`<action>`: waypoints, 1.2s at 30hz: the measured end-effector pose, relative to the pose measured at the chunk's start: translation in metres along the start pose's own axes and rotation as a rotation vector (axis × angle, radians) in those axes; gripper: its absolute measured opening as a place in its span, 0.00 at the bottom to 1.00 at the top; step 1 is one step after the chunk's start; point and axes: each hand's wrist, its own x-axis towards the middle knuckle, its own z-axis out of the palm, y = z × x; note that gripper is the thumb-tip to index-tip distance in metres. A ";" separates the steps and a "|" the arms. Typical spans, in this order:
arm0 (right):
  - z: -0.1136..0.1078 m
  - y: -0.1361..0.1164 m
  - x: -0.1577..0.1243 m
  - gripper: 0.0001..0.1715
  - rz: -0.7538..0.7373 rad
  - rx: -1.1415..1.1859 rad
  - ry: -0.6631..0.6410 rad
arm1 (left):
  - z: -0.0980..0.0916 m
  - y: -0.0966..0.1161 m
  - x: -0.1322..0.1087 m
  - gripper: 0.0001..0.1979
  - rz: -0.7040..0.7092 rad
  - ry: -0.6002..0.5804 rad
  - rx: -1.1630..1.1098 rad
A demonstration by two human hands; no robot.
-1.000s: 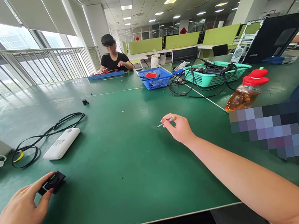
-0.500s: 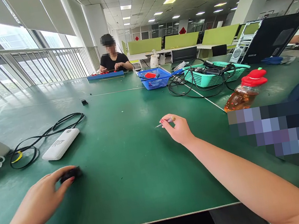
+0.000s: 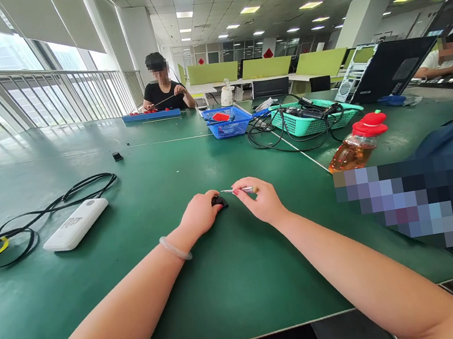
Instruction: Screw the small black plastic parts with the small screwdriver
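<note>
Near the middle of the green table point(image 3: 180, 308), my left hand point(image 3: 201, 213) grips a small black object point(image 3: 218, 200) low at the tabletop. A pale bracelet is on that wrist. My right hand point(image 3: 260, 198), just to the right, pinches a thin pen-like tool point(image 3: 247, 189) with a metal tip and a brownish end. Its tip points left, close to the black object; whether they touch I cannot tell.
A white power bank point(image 3: 76, 225) and black cable point(image 3: 60, 204) lie left. Blue basket point(image 3: 231, 128), green basket point(image 3: 309, 125) with cables, and red-capped bottle point(image 3: 353, 152) stand beyond, right. A person point(image 3: 164, 90) sits across; another is far right.
My left hand has moved right with the black object, from the left side up to the tool's tip. My right hand still holds the tool. The view has shifted slightly.
</note>
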 end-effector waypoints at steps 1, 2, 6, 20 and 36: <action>0.000 -0.002 0.000 0.10 -0.006 -0.006 0.008 | 0.003 -0.004 0.002 0.18 0.003 0.018 -0.033; 0.000 -0.005 -0.001 0.10 -0.017 -0.012 0.014 | 0.006 -0.007 0.004 0.18 0.006 0.029 -0.072; 0.001 -0.015 -0.004 0.10 -0.125 0.000 -0.004 | 0.008 -0.017 0.004 0.20 0.012 0.017 -0.182; 0.007 -0.018 -0.006 0.08 -0.475 -0.188 -0.225 | 0.009 -0.017 0.003 0.18 0.070 0.007 -0.217; 0.000 -0.014 -0.002 0.06 -0.591 -0.248 -0.348 | 0.009 -0.016 0.004 0.18 0.045 0.020 -0.223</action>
